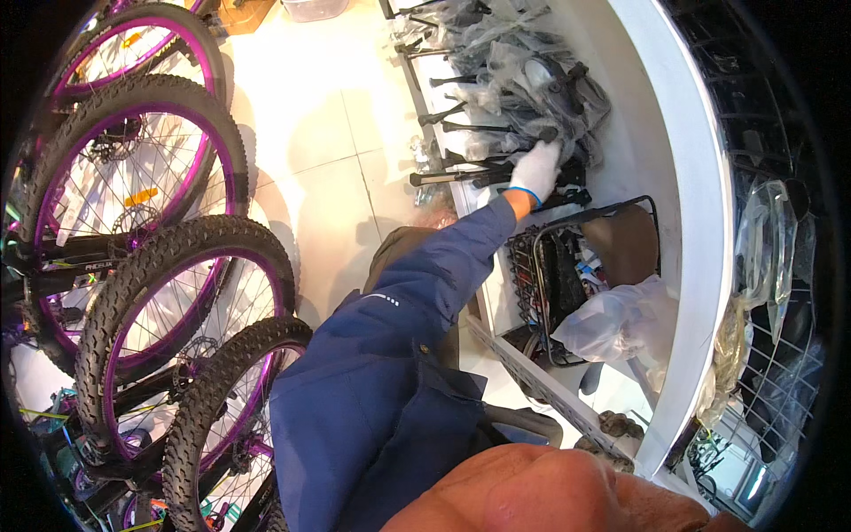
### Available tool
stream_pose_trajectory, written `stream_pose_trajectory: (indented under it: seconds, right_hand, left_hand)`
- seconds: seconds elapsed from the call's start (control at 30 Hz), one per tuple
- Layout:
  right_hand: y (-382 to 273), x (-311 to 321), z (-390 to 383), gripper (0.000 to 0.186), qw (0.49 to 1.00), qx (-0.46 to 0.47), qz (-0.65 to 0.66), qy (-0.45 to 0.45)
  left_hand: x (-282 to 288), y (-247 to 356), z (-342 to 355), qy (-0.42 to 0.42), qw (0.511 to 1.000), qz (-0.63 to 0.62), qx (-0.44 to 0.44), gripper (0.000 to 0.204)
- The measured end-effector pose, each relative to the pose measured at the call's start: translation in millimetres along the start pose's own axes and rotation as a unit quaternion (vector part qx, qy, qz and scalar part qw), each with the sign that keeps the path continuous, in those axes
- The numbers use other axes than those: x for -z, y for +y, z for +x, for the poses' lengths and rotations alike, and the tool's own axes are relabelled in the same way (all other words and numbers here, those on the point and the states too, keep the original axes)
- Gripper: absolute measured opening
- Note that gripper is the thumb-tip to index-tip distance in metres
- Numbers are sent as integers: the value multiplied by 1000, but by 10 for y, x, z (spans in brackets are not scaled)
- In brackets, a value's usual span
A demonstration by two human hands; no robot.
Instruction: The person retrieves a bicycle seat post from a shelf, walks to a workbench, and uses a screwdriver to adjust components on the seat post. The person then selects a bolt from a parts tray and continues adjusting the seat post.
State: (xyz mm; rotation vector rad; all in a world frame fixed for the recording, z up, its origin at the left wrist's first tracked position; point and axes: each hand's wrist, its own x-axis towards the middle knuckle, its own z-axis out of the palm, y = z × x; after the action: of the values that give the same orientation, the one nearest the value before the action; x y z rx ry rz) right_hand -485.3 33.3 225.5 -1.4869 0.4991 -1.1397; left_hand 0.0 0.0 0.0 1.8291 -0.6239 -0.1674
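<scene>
My left hand (534, 170), in a white glove below a blue sleeve, reaches onto a white shelf. Its fingers are closed around the end of a black part (547, 136), partly hidden by them. About it lie several black parts in crumpled clear plastic (505, 80), with rod-like ends (430, 177) jutting over the shelf's left edge. Nearer me, a black wire rack (542, 266) holds mixed small items, a brown sheet (620, 244) and a white plastic bag (607, 324). My right hand is not in view.
Several bicycles with purple rims and knobby tyres (235, 232) stand close on my left. The tiled floor (328, 115) runs between them and the shelf (643, 106). A cardboard box (244, 16) is at the far end. A wire grid (780, 372) with hanging plastic-wrapped items lines the right side.
</scene>
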Motion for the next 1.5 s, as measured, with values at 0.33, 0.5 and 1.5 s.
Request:
stream_pose_trajectory:
  seconds: [0.33, 0.5, 1.5]
  right_hand:
    - [-54, -263, 1, 98, 995, 49, -71, 55]
    - [9, -66, 56, 98, 996, 58, -58, -38]
    - [65, 594, -129, 36, 917, -39, -397, 10]
  left_hand:
    - [-328, -315, -172, 123, 964, -179, 156, 63]
    - [-219, -207, -168, 121, 965, -168, 160, 61]
    - [787, 1276, -1683, 221, 894, -318, 227, 43]
